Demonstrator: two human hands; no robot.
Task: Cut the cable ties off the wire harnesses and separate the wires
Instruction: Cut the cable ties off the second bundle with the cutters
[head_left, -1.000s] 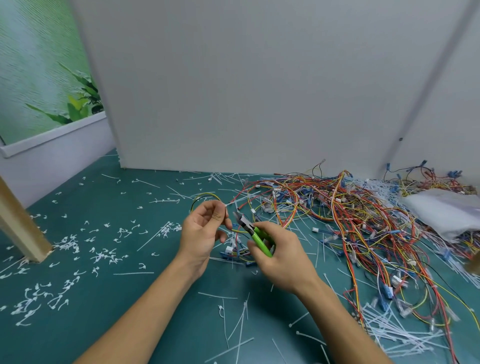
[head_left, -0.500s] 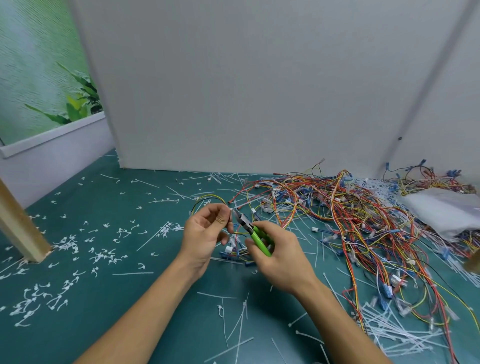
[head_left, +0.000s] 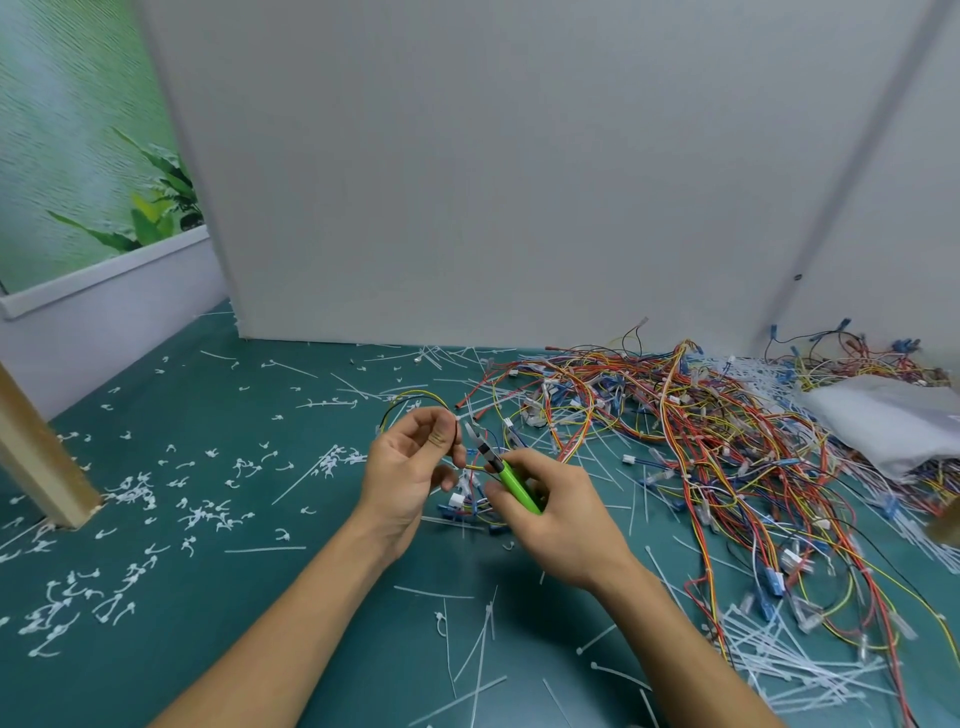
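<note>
Pinching grip of the left hand (head_left: 410, 470): thumb and curled fingertips close on a thin black-and-yellow wire harness (head_left: 415, 399), whose loop arches above the knuckles just left of the frame's centre. The right hand (head_left: 558, 517) has its grip wrapped tight round small green-handled wire cutters (head_left: 511, 482). Their grey nose points up and left, ending just beside the left fingertips. Whether the blades touch the wire cannot be told.

Under both hands, on the teal worktop (head_left: 270, 582), lies a small bundle of blue wires with white plastic connectors (head_left: 457, 500).

A large tangled heap of red, yellow, orange and blue wire harnesses (head_left: 701, 436) spreads across the right half of the frame, from the grey-white back panel (head_left: 467, 182) down to the lower right corner. A crumpled white plastic bag (head_left: 883, 421) lies on top of this heap at the right edge. What it holds is hidden; more wires poke out behind and below it.

Long white cable ties (head_left: 779, 670) lie loose at the lower right. Short snipped white tie ends (head_left: 130, 493) are scattered over the left side, near a pale wooden post (head_left: 36, 457) at the left edge.
</note>
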